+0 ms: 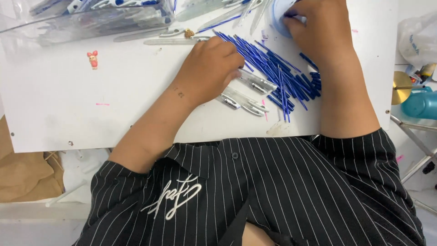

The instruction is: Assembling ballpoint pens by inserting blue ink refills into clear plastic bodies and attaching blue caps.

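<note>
Head view: the left hand rests curled on the white counter, fingertips touching clear plastic pen barrels beside a heap of thin blue ink refills. The right hand is closed around a pale blue round container at the counter's far edge. A small red figurine lies well apart.

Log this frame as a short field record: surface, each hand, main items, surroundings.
surface: white table
left hand: left hand rests on the table, fingers at the clear pen barrels beside the pile
right hand: right hand at the far edge, on a pale blue round object; grip cannot be told
main items: pile of blue pen refills
far left: clear plastic box of pen parts
other: small red figurine; teal container off the table at the right
</note>
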